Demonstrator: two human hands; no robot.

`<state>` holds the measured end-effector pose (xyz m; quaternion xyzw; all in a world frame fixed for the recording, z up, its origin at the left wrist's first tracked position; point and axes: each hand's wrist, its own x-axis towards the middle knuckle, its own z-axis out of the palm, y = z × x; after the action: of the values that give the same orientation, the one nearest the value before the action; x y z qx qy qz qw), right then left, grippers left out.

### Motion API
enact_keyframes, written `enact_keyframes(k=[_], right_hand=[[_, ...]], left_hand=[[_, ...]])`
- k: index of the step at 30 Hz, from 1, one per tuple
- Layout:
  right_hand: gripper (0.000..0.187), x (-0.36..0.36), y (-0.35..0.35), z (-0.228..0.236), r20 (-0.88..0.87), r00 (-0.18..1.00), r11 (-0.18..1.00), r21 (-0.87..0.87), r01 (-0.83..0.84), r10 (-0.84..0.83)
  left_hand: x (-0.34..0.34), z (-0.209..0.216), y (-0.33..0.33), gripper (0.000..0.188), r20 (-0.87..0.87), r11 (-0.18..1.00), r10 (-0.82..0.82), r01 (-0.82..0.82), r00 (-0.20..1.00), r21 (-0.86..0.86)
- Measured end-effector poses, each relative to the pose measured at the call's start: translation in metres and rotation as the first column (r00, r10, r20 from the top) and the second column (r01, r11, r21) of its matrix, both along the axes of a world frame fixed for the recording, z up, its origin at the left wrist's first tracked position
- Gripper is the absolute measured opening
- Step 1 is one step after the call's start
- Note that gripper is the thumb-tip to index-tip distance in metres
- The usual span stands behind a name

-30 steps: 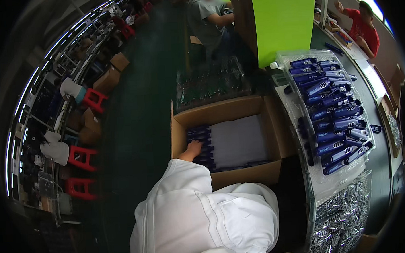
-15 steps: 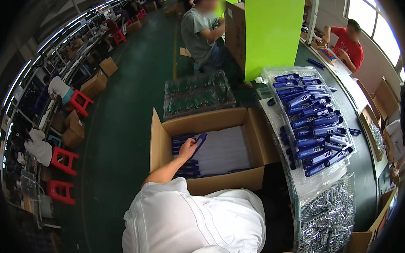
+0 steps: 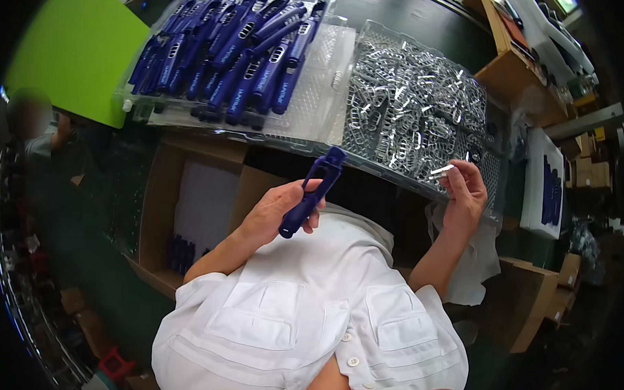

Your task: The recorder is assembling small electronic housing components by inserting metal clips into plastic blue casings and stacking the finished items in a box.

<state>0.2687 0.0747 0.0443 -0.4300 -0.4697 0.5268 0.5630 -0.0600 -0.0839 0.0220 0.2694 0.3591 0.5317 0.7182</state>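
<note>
Mid-frame, a blue casing (image 3: 301,212) is being gripped low by left hand (image 3: 275,209), seemingly baring its top; silver piece (image 3: 440,171) pinched by right hand (image 3: 466,195).

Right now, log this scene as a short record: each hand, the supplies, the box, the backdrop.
Left hand: holds a slotted blue casing, tilted
Right hand: pinches a small silver part between thumb and fingers
Contact between the two pieces: none; they are apart
Blue casings on the bench: a heap, upper left of center
Silver parts: many, loose in a clear tray right of the heap
Cardboard box: lower left of the heap, white sheet and more casings inside
Backdrop: green panel, upper left
</note>
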Motion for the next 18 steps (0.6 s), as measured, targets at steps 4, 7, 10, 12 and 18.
enact_keyframes(k=[4,7,10,12,18], right_hand=[[0.015,-0.012,-0.013,0.020,0.008,0.995,0.995,-0.015,0.103,-0.103],[0.014,-0.004,-0.014,0.015,0.063,0.997,0.999,0.017,0.043,-0.044],[0.012,-0.006,-0.019,0.014,0.151,0.988,0.997,0.079,-0.015,0.003],[0.012,-0.010,-0.019,0.011,0.307,0.951,0.985,0.172,-0.010,-0.044],[0.011,-0.034,-0.024,0.015,0.641,0.754,0.947,0.310,-0.080,-0.146]], left_hand=[[0.042,0.008,0.069,0.057,-0.065,0.967,-0.254,0.253,0.965,-0.020],[0.076,0.007,0.094,0.049,0.032,0.939,-0.335,0.337,0.942,-0.075],[0.097,0.009,0.102,0.051,0.017,0.926,-0.371,0.371,0.929,-0.063],[0.102,0.004,0.102,0.051,0.027,0.923,-0.381,0.382,0.924,-0.054],[0.101,-0.002,0.101,0.052,-0.020,0.928,-0.373,0.372,0.928,-0.019]])
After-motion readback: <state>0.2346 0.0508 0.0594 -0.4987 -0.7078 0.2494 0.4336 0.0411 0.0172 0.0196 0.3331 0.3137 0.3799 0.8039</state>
